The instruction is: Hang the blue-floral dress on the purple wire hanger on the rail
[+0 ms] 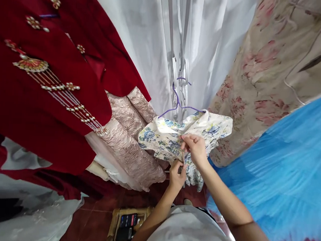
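Observation:
A white dress (165, 143) with blue and yellow flowers hangs in front of me on a purple hanger (178, 104). The hanger's hook is over a white metal stand (174, 70). Just below the neckline, my right hand (197, 149) pinches the dress at its middle opening. Lower down, my left hand (178, 174) is closed on the same opening, thumb against fingers. A narrow edge of the dress runs between the two hands; whether it is a zipper or a row of fastenings I cannot tell. My fingers hide part of it.
Red garments (80, 72) with beaded ornaments and a pink textured garment (133, 140) hang on the left. White cloth (142, 32) is behind the stand. To the right are a beige floral cloth (257, 67) and blue tulle (280, 167). A wooden stool (115, 217) holds a phone (128, 220).

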`<state>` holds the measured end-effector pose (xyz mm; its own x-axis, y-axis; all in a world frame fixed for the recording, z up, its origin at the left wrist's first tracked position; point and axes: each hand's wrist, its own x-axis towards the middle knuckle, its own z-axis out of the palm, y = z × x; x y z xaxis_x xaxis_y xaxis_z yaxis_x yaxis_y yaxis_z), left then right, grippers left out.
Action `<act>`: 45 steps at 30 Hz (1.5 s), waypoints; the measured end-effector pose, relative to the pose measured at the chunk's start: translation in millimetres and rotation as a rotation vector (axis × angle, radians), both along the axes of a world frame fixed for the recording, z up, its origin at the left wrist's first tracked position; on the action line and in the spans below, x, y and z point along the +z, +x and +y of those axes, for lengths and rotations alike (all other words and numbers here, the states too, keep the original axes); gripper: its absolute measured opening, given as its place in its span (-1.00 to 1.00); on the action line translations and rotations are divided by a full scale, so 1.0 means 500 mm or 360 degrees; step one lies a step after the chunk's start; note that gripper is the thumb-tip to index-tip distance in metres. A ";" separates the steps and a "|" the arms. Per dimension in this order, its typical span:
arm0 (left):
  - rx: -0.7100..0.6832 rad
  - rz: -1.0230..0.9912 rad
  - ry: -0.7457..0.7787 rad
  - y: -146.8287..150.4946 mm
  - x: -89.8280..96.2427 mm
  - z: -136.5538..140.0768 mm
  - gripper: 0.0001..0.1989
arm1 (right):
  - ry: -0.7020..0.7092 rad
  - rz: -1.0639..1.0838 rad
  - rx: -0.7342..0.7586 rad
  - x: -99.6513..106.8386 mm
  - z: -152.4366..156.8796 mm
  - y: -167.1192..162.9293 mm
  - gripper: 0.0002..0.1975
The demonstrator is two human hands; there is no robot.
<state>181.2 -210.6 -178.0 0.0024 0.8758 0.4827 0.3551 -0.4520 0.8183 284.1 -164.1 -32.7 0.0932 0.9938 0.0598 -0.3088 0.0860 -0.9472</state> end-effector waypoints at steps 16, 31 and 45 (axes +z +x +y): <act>-0.0157 0.0308 0.0829 -0.125 0.312 0.144 -0.65 | 0.0258 -0.0170 -0.0188 0.116 0.018 -0.024 -0.79; 0.0295 0.0548 0.0671 -0.274 0.511 0.278 -0.75 | 0.0117 -0.0372 0.0134 -0.064 0.030 -0.006 -0.74; 0.0116 -0.0289 -0.0195 -0.184 0.195 0.079 -0.55 | 0.0279 -0.0777 0.0610 -0.168 -0.005 0.053 -0.64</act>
<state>89.2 -171.0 -80.4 -0.1400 0.9225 0.3596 0.2252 -0.3240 0.9189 310.3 -166.5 -116.7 -0.3457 0.9228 0.1700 0.1149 0.2214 -0.9684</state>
